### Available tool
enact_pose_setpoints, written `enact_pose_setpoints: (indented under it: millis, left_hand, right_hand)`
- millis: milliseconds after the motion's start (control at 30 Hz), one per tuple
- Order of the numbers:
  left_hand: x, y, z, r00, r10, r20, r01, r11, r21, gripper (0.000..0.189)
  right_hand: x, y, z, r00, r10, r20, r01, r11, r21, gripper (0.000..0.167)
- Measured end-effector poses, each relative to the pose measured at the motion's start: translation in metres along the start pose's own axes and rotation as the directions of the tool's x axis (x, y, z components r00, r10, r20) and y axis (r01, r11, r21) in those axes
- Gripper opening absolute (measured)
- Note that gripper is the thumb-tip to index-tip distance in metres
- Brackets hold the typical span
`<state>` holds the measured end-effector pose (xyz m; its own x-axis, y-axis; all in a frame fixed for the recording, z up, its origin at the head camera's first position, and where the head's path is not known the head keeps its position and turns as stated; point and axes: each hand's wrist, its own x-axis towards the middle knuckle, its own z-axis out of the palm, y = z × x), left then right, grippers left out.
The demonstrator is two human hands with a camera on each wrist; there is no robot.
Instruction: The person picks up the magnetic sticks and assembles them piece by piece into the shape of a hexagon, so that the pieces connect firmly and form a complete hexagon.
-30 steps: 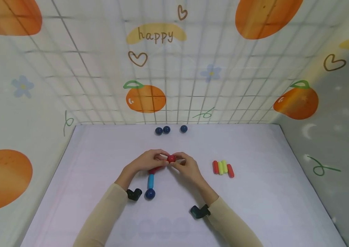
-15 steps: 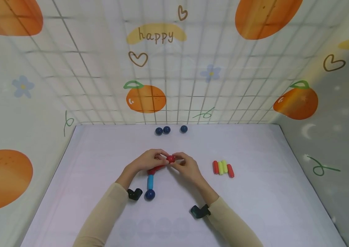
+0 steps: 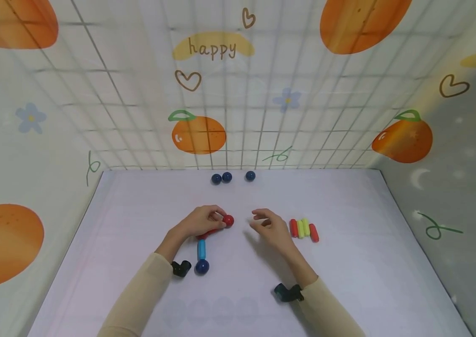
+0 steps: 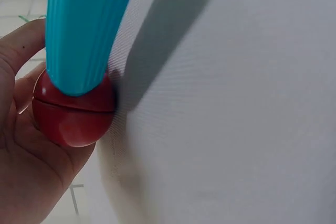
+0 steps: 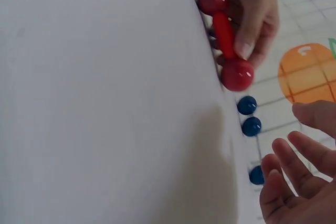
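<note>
My left hand (image 3: 199,221) pinches a red rod (image 5: 224,35) of a ball-and-rod toy chain, between thumb and fingers. At the rod's right end sits a red ball (image 3: 228,220), by the fingertips. A second red ball (image 5: 212,2) joins its other end to a light blue rod (image 3: 201,249), which runs toward me to a dark blue ball (image 3: 202,267). In the left wrist view the blue rod (image 4: 86,30) meets that second red ball (image 4: 73,114) in front of the palm. My right hand (image 3: 273,230) holds nothing, its fingers apart and loosely bent, to the right of the chain.
Just right of my right hand, two red rods (image 3: 314,232) and two yellow-green rods (image 3: 303,228) lie side by side. Three dark blue balls (image 3: 227,177) rest near the table's back edge, below a printed curtain (image 3: 238,107). Both wrists wear small black devices (image 3: 288,293).
My right hand has let go of the red ball and moved right, toward me. The left hand has shifted the chain slightly left.
</note>
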<state>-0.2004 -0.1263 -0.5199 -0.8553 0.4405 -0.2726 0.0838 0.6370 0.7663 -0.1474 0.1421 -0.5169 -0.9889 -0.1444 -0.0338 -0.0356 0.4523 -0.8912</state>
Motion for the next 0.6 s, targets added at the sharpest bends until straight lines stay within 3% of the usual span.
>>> enact_pose_setpoints:
  millis: [400, 600]
  left_hand:
    - [0.001, -0.003, 0.002, 1.0, 0.005, -0.004, -0.005, 1.0, -0.008, 0.029]
    - [0.001, -0.003, 0.002, 1.0, -0.006, -0.017, 0.005, 1.0, -0.005, 0.03]
  right_hand:
    - [-0.029, 0.015, -0.051, 0.98, -0.113, -0.163, 0.09, 0.986, -0.14, 0.033]
    - [-0.043, 0.024, -0.076, 0.976, -0.059, -0.207, 0.022, 0.984, -0.175, 0.031]
